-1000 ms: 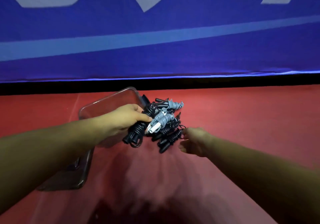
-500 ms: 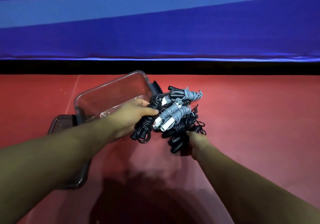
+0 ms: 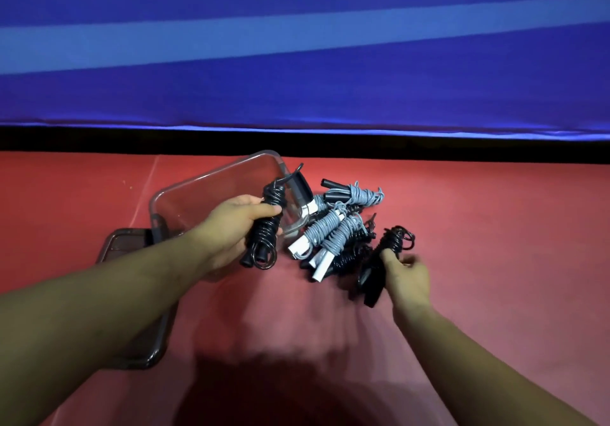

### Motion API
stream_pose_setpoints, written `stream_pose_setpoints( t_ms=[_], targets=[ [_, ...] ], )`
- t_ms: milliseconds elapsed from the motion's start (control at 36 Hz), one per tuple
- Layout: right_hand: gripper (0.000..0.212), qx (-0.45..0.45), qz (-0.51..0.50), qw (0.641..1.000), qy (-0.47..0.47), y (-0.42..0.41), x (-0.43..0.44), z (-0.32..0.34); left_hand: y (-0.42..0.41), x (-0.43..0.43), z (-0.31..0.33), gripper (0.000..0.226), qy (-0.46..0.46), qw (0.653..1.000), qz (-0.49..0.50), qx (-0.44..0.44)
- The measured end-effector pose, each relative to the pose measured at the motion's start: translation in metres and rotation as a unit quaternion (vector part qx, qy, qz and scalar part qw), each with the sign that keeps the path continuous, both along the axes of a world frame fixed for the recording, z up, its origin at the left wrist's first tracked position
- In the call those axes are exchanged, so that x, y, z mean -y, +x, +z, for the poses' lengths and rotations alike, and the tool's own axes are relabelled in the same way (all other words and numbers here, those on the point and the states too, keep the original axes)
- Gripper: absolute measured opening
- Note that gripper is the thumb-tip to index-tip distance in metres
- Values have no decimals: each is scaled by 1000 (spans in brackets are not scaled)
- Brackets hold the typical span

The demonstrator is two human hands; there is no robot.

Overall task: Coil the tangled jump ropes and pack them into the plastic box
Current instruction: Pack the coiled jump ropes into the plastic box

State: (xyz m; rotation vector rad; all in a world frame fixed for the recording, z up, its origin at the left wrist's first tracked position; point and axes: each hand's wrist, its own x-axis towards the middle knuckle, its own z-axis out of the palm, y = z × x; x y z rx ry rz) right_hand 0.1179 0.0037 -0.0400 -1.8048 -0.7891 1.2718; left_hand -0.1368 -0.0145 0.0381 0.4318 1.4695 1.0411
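Note:
A clear plastic box point(image 3: 211, 191) lies tilted on the red floor, its open side toward the ropes. My left hand point(image 3: 231, 227) grips a coiled black jump rope point(image 3: 264, 231) just in front of the box. My right hand point(image 3: 407, 275) holds another coiled black rope point(image 3: 383, 257), lifted a little to the right of the pile. Between the hands lies a heap of coiled ropes point(image 3: 333, 231), grey ones with white handles on top and black ones under them.
A dark lid point(image 3: 122, 244) lies flat on the floor to the left, partly under my left forearm. A blue padded wall point(image 3: 297, 62) with a black base strip closes off the far side. Red floor point(image 3: 495, 227) spreads to the right.
My left hand has pulled a black coil away from the heap toward the box. My right hand has taken hold of another black coil and drawn it out to the right.

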Motion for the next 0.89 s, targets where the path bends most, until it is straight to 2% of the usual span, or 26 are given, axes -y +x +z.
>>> stream_pose_setpoints(
  t_ms=[139, 250, 333, 389, 444, 556, 639, 722, 889],
  targets=[
    [17, -40, 106, 992, 52, -27, -9, 40, -19, 4, 3, 16, -3, 1000, 17, -2],
    [30, -70, 221, 971, 62, -79, -18, 74, -36, 4, 9, 10, -24, 999, 32, -24],
    [14, -68, 316, 943, 78, -127, -26, 92, -53, -4, 13, 24, -22, 998, 53, -27],
    [13, -32, 356, 930, 82, -160, -33, 94, -65, -8, 12, 34, -14, 997, 75, -3],
    [15, -3, 372, 925, 75, -185, -39, 90, -73, -9, 9, 36, -21, 995, 95, -16],
    [24, 21, 376, 926, 28, -222, -51, 72, -91, -3, -14, 27, -55, 988, 131, -68],
    [20, 49, 391, 919, -7, -239, -59, 51, -96, 0, -32, 17, -73, 984, 135, -89],
    [23, 62, 405, 911, -37, -252, -62, 29, -99, 1, -48, 19, -91, 981, 144, -92],
    [22, 88, 432, 892, -100, -261, -58, 4, -109, 3, -77, 27, -137, 966, 108, -193]
  ],
)
